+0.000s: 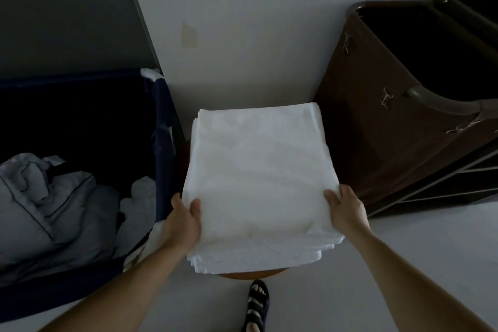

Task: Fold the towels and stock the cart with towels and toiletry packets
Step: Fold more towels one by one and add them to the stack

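Observation:
A stack of folded white towels point(258, 183) lies on a round wooden stool point(250, 275) in the middle of the view. My left hand point(186, 221) grips the stack's near left edge, thumb on top and fingers underneath. At the near right edge, my right hand point(346, 210) holds the stack the same way. The brown housekeeping cart point(398, 105) stands to the right, its dark fabric bag open at the top and its shelves point(442, 188) low at the right.
A dark blue laundry bin point(80, 170) with crumpled pale linen point(54, 207) stands at the left. A grey wall runs behind. My sandalled foot point(257, 304) is on the pale floor under the stool.

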The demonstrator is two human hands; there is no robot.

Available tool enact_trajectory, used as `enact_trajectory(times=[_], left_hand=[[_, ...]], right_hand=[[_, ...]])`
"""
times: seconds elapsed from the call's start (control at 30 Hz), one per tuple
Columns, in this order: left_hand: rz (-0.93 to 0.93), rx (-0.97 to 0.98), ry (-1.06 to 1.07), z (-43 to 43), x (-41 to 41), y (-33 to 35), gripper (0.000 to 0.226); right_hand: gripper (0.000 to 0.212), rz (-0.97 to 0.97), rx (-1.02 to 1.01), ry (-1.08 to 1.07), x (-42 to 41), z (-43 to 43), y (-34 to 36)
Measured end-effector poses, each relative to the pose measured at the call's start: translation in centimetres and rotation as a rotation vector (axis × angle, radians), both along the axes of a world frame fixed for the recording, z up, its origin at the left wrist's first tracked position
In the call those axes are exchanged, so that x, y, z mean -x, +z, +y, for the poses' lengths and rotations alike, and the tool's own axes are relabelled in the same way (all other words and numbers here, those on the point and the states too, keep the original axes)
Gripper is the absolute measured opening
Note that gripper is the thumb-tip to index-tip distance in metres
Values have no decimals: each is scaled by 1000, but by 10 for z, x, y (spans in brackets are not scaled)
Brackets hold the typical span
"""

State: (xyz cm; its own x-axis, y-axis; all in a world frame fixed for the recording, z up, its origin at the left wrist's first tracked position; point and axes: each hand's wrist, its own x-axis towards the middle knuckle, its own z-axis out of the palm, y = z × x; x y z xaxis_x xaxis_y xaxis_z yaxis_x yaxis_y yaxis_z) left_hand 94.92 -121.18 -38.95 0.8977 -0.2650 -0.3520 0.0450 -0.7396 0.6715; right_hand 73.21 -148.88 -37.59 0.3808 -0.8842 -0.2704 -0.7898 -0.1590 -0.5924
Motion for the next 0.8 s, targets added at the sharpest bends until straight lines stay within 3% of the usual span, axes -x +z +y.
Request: enact_trajectory(times=[0.1,0.17,0.3,0.37,0.43,0.53,0.63,0.8], left_hand=[[1,-84,-79,-6,-2,5,43],[-9,-117,-135,-6,-5,9,44],[-6,-271,-281,4,-8,15,61],[-71,-390,-382,-3,-9,23,66],[-275,-512,-479,-22,-13,30,72],[-504,-548,-706,-58,-15,29,85],[-408,-530,-833,-65,-16,1,85],[-411,-489,-786,-45,1,-42,82]], right_hand=[[37,77,83,46,-5,-1,10],[51,233,181,103,-9,0,16],[79,315,486,379,-28,10,26],[80,338,462,559,-42,17,20],[83,400,365,679,-51,23,6],[81,444,275,728,-53,23,-14],[79,419,267,743,-49,21,-22],[80,452,318,767,-37,32,-35]])
